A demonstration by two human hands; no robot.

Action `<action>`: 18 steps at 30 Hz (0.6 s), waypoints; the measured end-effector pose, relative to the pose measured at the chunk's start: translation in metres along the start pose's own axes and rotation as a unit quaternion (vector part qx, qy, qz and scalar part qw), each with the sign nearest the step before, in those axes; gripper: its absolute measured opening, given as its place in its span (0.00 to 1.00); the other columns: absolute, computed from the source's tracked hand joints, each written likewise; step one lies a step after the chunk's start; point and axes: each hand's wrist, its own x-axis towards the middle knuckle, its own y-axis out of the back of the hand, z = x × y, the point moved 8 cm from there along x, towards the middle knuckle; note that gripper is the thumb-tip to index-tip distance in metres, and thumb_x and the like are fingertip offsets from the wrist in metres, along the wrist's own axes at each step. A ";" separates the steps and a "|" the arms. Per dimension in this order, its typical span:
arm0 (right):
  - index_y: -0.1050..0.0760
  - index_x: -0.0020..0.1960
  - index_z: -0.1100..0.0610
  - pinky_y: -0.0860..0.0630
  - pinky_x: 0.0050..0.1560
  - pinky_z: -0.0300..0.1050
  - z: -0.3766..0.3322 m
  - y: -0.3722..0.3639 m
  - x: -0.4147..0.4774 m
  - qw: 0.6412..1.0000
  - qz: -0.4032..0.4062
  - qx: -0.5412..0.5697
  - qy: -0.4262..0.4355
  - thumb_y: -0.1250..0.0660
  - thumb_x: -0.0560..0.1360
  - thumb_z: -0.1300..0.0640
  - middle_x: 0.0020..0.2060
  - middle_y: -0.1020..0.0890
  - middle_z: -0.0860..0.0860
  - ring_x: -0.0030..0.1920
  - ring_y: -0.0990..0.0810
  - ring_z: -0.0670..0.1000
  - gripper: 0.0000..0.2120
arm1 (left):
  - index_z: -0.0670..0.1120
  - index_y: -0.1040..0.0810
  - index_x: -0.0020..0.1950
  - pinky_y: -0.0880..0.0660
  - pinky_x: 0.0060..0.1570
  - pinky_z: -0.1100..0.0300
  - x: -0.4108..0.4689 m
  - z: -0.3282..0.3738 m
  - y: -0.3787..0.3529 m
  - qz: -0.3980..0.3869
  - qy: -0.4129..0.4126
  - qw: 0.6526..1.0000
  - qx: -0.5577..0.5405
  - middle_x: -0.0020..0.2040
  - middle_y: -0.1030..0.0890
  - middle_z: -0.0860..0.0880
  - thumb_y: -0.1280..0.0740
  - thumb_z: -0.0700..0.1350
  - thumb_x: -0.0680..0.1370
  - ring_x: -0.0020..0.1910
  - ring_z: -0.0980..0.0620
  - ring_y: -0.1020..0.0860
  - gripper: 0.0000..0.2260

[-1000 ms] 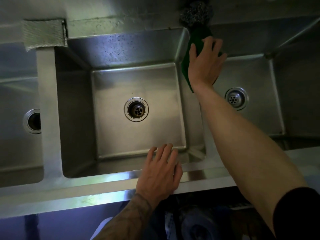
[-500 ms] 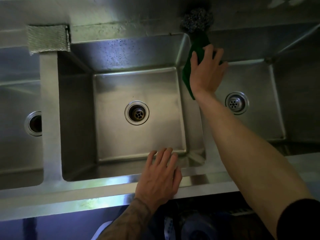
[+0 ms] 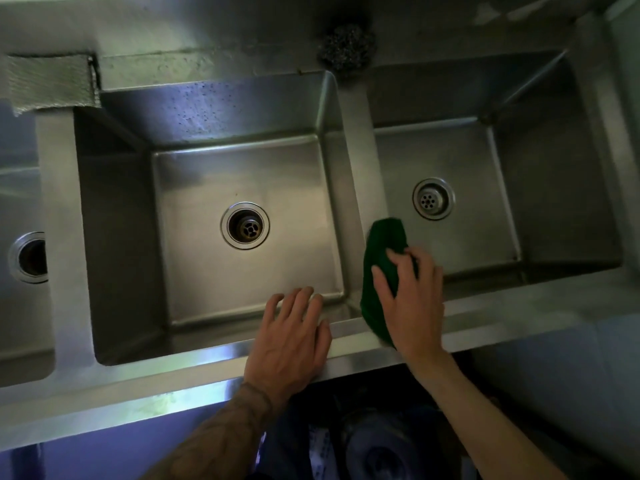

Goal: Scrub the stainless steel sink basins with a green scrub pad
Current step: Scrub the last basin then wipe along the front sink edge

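Observation:
Steel sink basins run side by side: a middle basin with a round drain, a right basin with a strainer drain, and part of a left basin. A green scrub pad lies draped over the near end of the divider between the middle and right basins. My right hand presses the pad against that divider, fingers spread over it. My left hand rests flat on the front rim of the middle basin, fingers reaching over the edge.
A ball of steel wool sits on the back ledge above the divider. A grey woven cloth lies on the ledge at the back left. Dark items show under the sink's front edge.
My right hand has slid the green pad along the divider from its far end by the steel wool down to the near end by the front rim. My left hand stayed put.

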 end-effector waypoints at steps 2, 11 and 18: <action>0.23 0.64 0.55 0.22 0.53 0.53 0.005 0.003 -0.032 0.999 0.014 -0.034 0.006 0.34 0.82 0.46 0.64 0.27 0.56 0.59 0.27 0.59 0.16 | 0.43 0.19 0.64 0.23 0.67 0.43 0.000 0.000 0.000 -0.004 0.001 1.000 0.001 0.65 0.18 0.43 0.42 0.51 0.83 0.63 0.42 0.19 0.18; 0.23 0.60 0.57 0.24 0.55 0.57 0.046 0.024 -0.041 0.997 0.055 -0.061 0.003 0.35 0.83 0.47 0.63 0.25 0.55 0.61 0.29 0.60 0.14 | 0.42 0.20 0.65 0.28 0.69 0.45 -0.002 -0.001 0.000 -0.004 0.005 1.000 -0.007 0.65 0.19 0.44 0.39 0.48 0.82 0.64 0.42 0.21 0.16; 0.22 0.60 0.54 0.28 0.59 0.54 -0.040 -0.015 -0.099 0.996 0.049 -0.048 0.061 0.35 0.81 0.45 0.61 0.23 0.55 0.59 0.25 0.60 0.15 | 0.39 0.20 0.66 0.24 0.66 0.41 -0.007 -0.001 0.009 0.002 -0.020 0.998 -0.054 0.66 0.20 0.40 0.45 0.46 0.85 0.65 0.38 0.20 0.18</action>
